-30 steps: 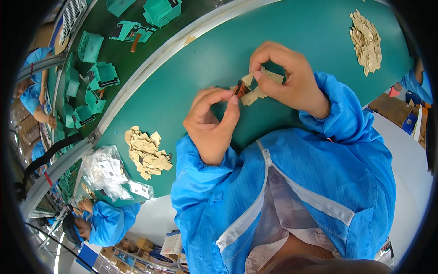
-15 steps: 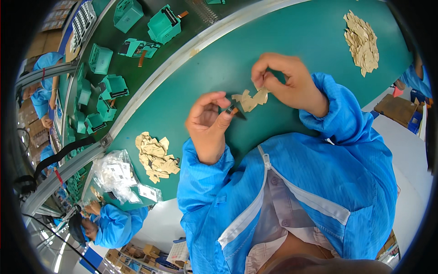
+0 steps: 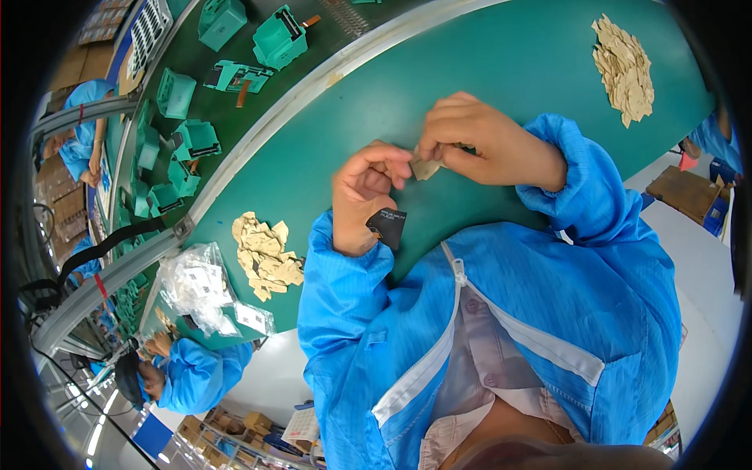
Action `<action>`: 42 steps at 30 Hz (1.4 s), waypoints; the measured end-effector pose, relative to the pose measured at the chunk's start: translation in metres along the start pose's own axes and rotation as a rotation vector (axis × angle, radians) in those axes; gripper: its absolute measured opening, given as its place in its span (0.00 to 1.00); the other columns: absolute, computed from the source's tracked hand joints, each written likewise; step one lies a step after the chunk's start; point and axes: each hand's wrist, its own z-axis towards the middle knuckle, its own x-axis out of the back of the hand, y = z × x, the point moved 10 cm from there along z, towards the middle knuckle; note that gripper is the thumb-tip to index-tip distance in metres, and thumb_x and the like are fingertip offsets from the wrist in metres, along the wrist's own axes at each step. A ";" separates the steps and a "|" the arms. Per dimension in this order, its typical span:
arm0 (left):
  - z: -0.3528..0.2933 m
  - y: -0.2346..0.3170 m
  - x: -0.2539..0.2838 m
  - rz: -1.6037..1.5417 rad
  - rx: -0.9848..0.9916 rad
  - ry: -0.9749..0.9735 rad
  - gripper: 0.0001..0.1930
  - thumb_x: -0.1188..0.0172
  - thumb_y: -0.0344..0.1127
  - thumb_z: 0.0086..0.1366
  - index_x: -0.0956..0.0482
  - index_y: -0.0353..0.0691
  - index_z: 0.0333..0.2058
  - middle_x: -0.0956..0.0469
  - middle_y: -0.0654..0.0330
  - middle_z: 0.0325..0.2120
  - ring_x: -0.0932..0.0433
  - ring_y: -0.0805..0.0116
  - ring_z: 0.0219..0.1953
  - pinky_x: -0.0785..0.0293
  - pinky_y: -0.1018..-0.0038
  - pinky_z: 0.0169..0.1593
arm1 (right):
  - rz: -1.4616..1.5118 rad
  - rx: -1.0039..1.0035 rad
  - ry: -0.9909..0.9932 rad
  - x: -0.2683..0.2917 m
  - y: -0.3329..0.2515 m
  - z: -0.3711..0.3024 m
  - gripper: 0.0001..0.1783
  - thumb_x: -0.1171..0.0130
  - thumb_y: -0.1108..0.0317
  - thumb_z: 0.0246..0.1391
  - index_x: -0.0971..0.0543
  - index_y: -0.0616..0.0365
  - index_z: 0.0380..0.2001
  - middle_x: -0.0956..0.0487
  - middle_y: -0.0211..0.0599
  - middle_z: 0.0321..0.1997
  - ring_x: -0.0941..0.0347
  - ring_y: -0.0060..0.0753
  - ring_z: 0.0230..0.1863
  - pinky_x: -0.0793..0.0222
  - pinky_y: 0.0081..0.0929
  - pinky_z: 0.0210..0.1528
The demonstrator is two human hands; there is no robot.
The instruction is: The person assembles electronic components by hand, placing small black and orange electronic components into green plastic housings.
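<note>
Above the green tabletop, my left hand (image 3: 362,196) has its fingers curled. A thin black flat piece (image 3: 389,227) with small light print and an orange bit at its edge lies against the thumb side of that hand. My right hand (image 3: 482,145) pinches a small tan sheet-like piece (image 3: 425,168), partly hidden by its fingers. The left fingertips meet the near edge of this tan piece. A loose pile of similar tan pieces (image 3: 265,254) rests left of my left forearm, and a larger tan pile (image 3: 623,72) sits at the far right.
A clear plastic bag (image 3: 194,283) with white contents lies at the table's left. Past the metal rail (image 3: 274,125), several green plastic housings (image 3: 280,39) stand on a dark belt. One person (image 3: 192,376) works at lower left, others farther off. A cardboard box (image 3: 683,190) stands at right.
My hands have come closer together. The tan piece, earlier spread out with a jagged outline, is now mostly covered by fingers. The black piece has turned its printed face up, nearer my left wrist.
</note>
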 end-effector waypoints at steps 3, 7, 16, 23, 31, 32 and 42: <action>0.001 -0.003 0.002 0.056 0.062 0.046 0.32 0.33 0.22 0.42 0.25 0.33 0.52 0.26 0.63 0.35 0.29 0.73 0.37 0.33 0.79 0.43 | 0.071 -0.005 0.054 0.008 -0.012 0.004 0.04 0.43 0.75 0.54 0.21 0.56 0.34 0.24 0.35 0.36 0.30 0.39 0.39 0.37 0.35 0.47; 0.004 0.002 -0.006 0.098 0.033 0.017 0.46 0.18 0.46 0.39 0.29 0.35 0.56 0.26 0.65 0.36 0.30 0.75 0.37 0.34 0.78 0.44 | 0.075 0.056 0.081 0.011 -0.029 0.005 0.02 0.42 0.73 0.58 0.21 0.56 0.33 0.25 0.35 0.37 0.29 0.36 0.39 0.36 0.33 0.45; 0.009 0.006 0.002 0.153 0.015 0.061 0.53 0.18 0.57 0.34 0.29 0.35 0.57 0.26 0.65 0.36 0.29 0.75 0.37 0.33 0.78 0.43 | 0.269 -0.143 0.014 0.008 -0.004 0.001 0.07 0.45 0.80 0.51 0.21 0.59 0.32 0.23 0.36 0.38 0.27 0.37 0.41 0.31 0.33 0.44; 0.009 0.009 -0.002 0.237 -0.054 0.016 0.54 0.19 0.58 0.31 0.29 0.36 0.58 0.25 0.65 0.36 0.28 0.74 0.38 0.33 0.77 0.43 | 0.094 0.214 0.041 0.014 -0.040 0.003 0.01 0.37 0.74 0.52 0.20 0.57 0.28 0.22 0.34 0.38 0.28 0.42 0.45 0.34 0.39 0.50; 0.012 0.002 -0.011 0.325 -0.001 -0.031 0.47 0.17 0.38 0.36 0.28 0.36 0.58 0.25 0.66 0.36 0.29 0.75 0.38 0.33 0.76 0.46 | 0.289 0.183 0.045 0.006 -0.055 0.003 0.06 0.32 0.69 0.50 0.16 0.53 0.33 0.23 0.32 0.42 0.30 0.39 0.46 0.36 0.38 0.52; 0.013 0.000 -0.012 0.350 0.017 -0.027 0.46 0.18 0.35 0.37 0.28 0.37 0.59 0.25 0.66 0.36 0.29 0.75 0.38 0.32 0.76 0.47 | 0.308 0.206 0.048 0.004 -0.056 0.002 0.07 0.32 0.69 0.50 0.15 0.52 0.34 0.23 0.31 0.42 0.30 0.39 0.46 0.36 0.37 0.52; 0.015 -0.002 -0.023 0.413 0.056 -0.061 0.45 0.18 0.39 0.41 0.29 0.36 0.60 0.23 0.61 0.42 0.25 0.71 0.46 0.30 0.73 0.54 | 0.383 0.278 -0.022 -0.007 -0.058 -0.002 0.02 0.38 0.68 0.56 0.21 0.52 0.33 0.26 0.35 0.44 0.32 0.42 0.46 0.39 0.39 0.52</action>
